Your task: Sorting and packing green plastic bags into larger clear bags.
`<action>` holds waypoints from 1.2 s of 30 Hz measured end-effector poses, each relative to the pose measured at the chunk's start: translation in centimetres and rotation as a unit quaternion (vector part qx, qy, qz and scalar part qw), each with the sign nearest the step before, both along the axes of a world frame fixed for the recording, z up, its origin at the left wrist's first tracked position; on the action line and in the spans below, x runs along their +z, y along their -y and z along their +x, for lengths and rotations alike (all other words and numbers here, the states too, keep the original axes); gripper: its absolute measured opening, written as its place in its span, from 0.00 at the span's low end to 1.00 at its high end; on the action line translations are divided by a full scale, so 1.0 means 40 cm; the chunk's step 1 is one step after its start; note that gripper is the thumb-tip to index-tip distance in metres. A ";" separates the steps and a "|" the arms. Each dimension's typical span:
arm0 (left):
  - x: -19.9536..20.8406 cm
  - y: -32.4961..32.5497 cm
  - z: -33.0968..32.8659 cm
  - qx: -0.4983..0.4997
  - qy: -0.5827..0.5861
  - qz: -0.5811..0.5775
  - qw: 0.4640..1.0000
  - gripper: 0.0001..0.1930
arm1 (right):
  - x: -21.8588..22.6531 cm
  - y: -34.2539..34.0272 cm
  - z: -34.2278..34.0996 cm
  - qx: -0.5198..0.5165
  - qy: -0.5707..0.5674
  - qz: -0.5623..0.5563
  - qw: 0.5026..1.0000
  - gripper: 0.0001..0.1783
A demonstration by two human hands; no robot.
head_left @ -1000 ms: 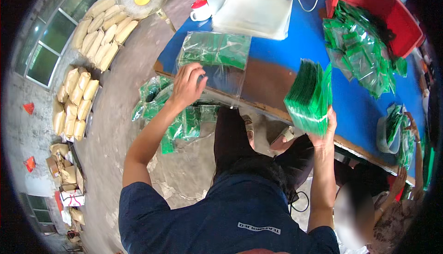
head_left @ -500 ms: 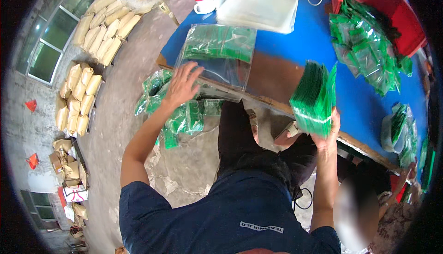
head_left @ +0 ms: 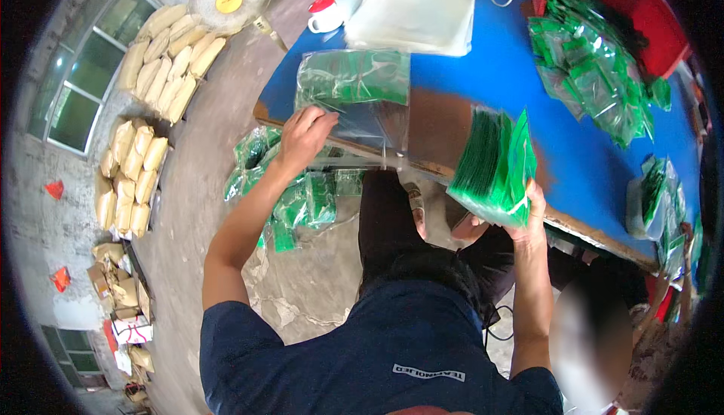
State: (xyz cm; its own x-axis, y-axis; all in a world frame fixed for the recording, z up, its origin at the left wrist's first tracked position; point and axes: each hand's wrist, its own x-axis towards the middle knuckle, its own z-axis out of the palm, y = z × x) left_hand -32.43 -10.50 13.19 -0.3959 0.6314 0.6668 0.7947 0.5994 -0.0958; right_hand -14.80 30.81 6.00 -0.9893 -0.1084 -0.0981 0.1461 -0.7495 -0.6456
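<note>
My right hand (head_left: 534,207) grips a thick stack of green packets (head_left: 492,162) from below, fingers wrapped round its lower right end. The stack tilts over the front edge of the blue table. My left hand (head_left: 305,134) has its fingers curled together at the lower left edge of a clear plastic bag (head_left: 381,124) and appears to pinch its film. Green packets (head_left: 353,75) fill the far part of that bag. Its near part hangs over the table edge. The left fingertips are partly hidden.
Clear bags (head_left: 411,15) lie in a pile at the back of the table (head_left: 452,79), beside a red-lidded white mug (head_left: 324,16). Loose green packets (head_left: 592,68) spill from a red bin (head_left: 618,7). Filled green bags (head_left: 305,196) sit on the floor. Another person (head_left: 592,332) is at right.
My left hand has gone from spread fingers to curled fingers at the bag. My right hand has brought the stack slightly left and lower, and the stack's packets have fanned a little.
</note>
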 end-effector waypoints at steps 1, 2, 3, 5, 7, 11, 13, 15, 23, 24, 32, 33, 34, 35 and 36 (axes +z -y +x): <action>0.010 -0.010 0.012 -0.005 -0.001 -0.003 1.000 0.10 | 0.034 0.001 -0.002 -0.005 -0.001 -0.003 1.000 0.41; 0.018 -0.019 0.027 0.005 -0.003 0.010 1.000 0.10 | 0.075 0.007 -0.010 -0.065 0.024 0.078 0.995 0.42; 0.030 -0.031 0.042 0.015 -0.007 0.025 1.000 0.10 | 0.114 0.015 -0.022 -0.124 0.049 0.160 0.978 0.44; 0.047 -0.073 0.072 0.005 -0.015 0.023 1.000 0.09 | 0.164 0.019 -0.073 -0.293 -0.108 0.432 0.846 0.51; 0.047 -0.127 0.084 0.004 -0.004 0.052 0.999 0.08 | 0.125 -0.012 -0.088 -0.359 -0.112 0.480 0.792 0.54; 0.040 -0.209 0.087 -0.009 0.019 0.069 0.997 0.07 | 0.061 -0.062 -0.088 -0.383 -0.149 0.706 0.577 0.53; 0.034 -0.221 0.089 -0.004 0.027 0.060 0.998 0.06 | 0.091 -0.041 -0.065 -0.380 -0.141 0.671 0.621 0.53; 0.004 -0.214 0.083 -0.001 0.108 0.033 0.994 0.04 | 0.150 0.001 -0.060 -0.400 -0.147 0.595 0.682 0.52; 0.022 -0.254 0.085 -0.009 0.296 0.208 0.932 0.03 | 0.221 0.095 -0.138 0.135 -0.027 0.286 0.948 0.33; 0.034 -0.242 0.083 -0.005 0.296 0.215 0.931 0.03 | 0.205 0.094 -0.176 0.167 -0.007 0.313 0.935 0.33; 0.096 -0.291 0.096 0.010 0.114 0.048 0.992 0.05 | 0.254 0.102 -0.248 0.280 0.040 0.398 0.873 0.25; 0.094 -0.293 0.095 0.006 0.111 0.042 0.993 0.05 | 0.235 0.110 -0.259 0.275 0.040 0.398 0.874 0.25; 0.094 -0.296 0.098 0.006 0.110 0.037 0.993 0.04 | 0.204 0.124 -0.273 0.235 0.069 0.353 0.903 0.24; 0.099 -0.305 0.097 0.003 0.110 0.035 0.993 0.04 | 0.176 0.131 -0.284 0.193 0.098 0.305 0.927 0.24; 0.110 -0.310 0.101 0.012 0.113 0.024 0.993 0.04 | 0.186 0.165 -0.275 0.052 0.122 0.255 0.958 0.23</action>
